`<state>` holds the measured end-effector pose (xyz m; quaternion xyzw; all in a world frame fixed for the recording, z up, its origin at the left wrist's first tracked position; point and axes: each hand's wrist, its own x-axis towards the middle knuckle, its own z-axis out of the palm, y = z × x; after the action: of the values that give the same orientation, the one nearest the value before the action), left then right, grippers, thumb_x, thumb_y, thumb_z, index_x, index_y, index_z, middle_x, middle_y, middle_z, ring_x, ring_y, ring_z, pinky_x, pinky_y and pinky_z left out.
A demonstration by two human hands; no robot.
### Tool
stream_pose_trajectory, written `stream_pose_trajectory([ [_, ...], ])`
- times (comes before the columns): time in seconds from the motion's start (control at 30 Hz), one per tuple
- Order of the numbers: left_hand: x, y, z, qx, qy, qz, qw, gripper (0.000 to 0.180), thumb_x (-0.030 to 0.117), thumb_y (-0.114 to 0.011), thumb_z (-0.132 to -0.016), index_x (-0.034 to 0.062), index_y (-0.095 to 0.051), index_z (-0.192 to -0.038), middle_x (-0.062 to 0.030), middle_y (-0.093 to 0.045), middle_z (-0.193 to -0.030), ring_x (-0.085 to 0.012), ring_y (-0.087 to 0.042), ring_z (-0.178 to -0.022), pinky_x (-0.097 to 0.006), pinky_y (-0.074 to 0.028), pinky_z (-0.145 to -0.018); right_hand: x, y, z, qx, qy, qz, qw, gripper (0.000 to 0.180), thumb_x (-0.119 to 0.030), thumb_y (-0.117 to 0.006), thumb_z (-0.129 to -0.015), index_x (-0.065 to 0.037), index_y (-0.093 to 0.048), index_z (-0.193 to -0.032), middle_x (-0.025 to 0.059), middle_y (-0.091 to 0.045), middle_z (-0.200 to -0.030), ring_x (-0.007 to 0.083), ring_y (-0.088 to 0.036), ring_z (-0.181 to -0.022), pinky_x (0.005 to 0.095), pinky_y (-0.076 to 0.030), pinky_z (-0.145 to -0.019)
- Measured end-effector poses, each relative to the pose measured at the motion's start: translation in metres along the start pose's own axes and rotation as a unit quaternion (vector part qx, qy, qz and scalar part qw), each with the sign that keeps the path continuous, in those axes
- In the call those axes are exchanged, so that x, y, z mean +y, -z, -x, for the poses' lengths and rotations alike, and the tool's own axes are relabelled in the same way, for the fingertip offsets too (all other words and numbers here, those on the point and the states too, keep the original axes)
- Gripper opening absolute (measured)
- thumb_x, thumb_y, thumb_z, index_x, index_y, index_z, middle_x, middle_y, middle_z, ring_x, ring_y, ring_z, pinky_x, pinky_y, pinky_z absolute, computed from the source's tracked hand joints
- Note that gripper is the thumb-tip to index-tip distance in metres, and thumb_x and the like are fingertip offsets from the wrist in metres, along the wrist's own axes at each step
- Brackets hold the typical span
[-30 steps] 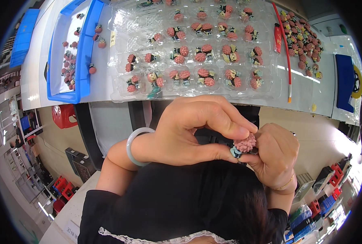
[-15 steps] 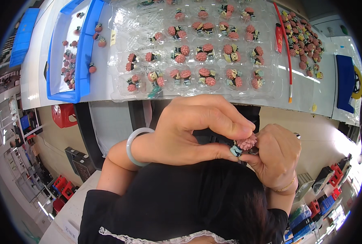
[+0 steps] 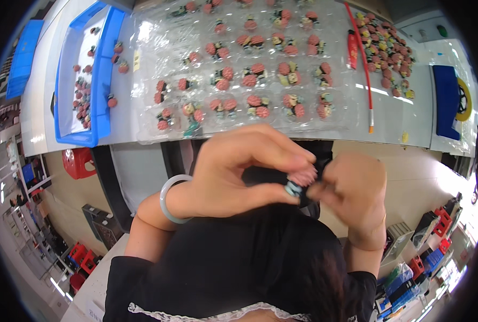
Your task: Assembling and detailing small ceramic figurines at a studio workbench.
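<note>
Between the thumb and fingertips of my left hand (image 3: 233,166) is a small figurine (image 3: 302,176) with a pink spiky head and a pale blue and dark body. It is held over my lap, just off the table's front edge. My right hand (image 3: 357,185) is beside it on the right, fingers curled and smeared by motion. Whether those fingers hold anything does not show. Beyond both hands, a clear plastic tray (image 3: 161,45) carries many similar pink-headed figurines in its hollows.
At the left stands a blue bin (image 3: 103,80) with pink-headed pieces inside; several more lie beside it. A red paintbrush (image 3: 368,96) and a red object (image 3: 352,48) lie right of the tray. Farther right are a figurine pile (image 3: 381,48) and a blue tape dispenser (image 3: 446,102).
Both hands and the figurine have shifted slightly left in the picture. My right fingers have come away from the figurine a little and are now blurred. The table scene has also shifted left.
</note>
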<state>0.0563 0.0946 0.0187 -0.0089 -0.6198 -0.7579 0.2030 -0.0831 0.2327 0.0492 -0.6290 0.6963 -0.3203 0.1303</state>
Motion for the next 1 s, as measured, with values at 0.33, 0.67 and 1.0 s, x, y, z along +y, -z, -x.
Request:
stream_pose_trajectory([
  [0.33,-0.004,-0.004,-0.003,0.087,0.07,0.031,0.993,0.039,-0.014,-0.061,-0.064,-0.0028,-0.053,-0.1,-0.0107,-0.048,-0.103,-0.0181,-0.056,-0.09,-0.027,-0.048,-0.08,0.125,0.003,0.016,0.101,-0.33,0.212,0.914,0.024,-0.02,-0.053,-0.08,0.002,-0.049,-0.089,0.0108,-0.048,-0.058,0.0181,-0.047,-0.05,0.0301,-0.037,-0.05],
  [0.67,-0.011,-0.011,-0.007,0.087,-0.008,-0.167,0.982,0.036,-0.014,-0.065,-0.06,-0.0023,-0.056,-0.092,-0.0117,-0.051,-0.092,-0.019,-0.058,-0.082,-0.028,-0.049,-0.073,0.006,0.01,0.008,0.222,0.028,-0.24,0.945,0.007,-0.006,-0.046,-0.078,0.001,-0.048,-0.079,0.0095,-0.051,-0.061,0.0131,-0.045,-0.049,0.0191,-0.035,-0.044],
  [1.0,-0.016,-0.013,-0.005,0.079,-0.002,-0.105,0.991,0.035,-0.014,-0.065,-0.06,-0.0024,-0.055,-0.092,-0.0122,-0.05,-0.092,-0.018,-0.057,-0.081,-0.029,-0.051,-0.074,0.008,0.002,0.0,0.218,0.007,-0.117,0.969,0.006,0.001,-0.055,-0.069,-0.003,-0.055,-0.073,0.0068,-0.056,-0.059,0.0174,-0.053,-0.052,0.0266,-0.041,-0.05],
])
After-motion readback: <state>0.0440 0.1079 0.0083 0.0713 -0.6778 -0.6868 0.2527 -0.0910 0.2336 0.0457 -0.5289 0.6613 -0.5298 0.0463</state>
